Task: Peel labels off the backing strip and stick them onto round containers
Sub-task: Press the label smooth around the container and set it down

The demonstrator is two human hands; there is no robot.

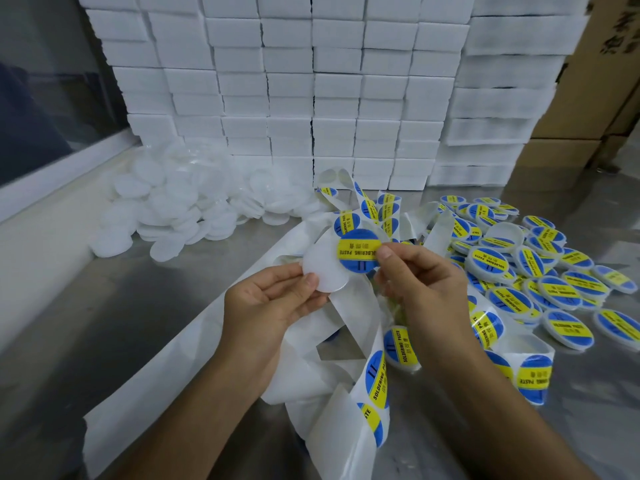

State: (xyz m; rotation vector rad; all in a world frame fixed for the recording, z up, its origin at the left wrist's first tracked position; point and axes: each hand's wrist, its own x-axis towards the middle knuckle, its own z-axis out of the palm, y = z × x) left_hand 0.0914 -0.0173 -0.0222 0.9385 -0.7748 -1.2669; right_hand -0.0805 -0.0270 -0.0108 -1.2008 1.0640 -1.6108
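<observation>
A plain white round container is held up in the left hand, pinched at its lower left edge between thumb and fingertips, flat face turned up toward the camera. A blue and yellow label reading "SOLDERING PASTE" is pinched at its right edge by the right hand, thumb and forefinger closed on it, and it's laid over the container's upper right part, overlapping the rim. Whether it's actually stuck down yet can't be told from here.

Under both hands a long white backing strip is looped and tangled all over the steel counter. Some stretches are bare, others are still loaded with labels, like the ones just below the right wrist and the bunch just beyond the fingertips.

Off to the right of the right hand, a spread of finished containers is piled up, each topped with the same blue and yellow sticker. One unlabelled lid or tub is seen sitting among them. Beyond the left hand and off to its left, a heap of plain white containers is dumped against the wall side.

Behind everything, stacks of white foam boxes are built up like a wall, with brown cardboard cartons at the far right.
</observation>
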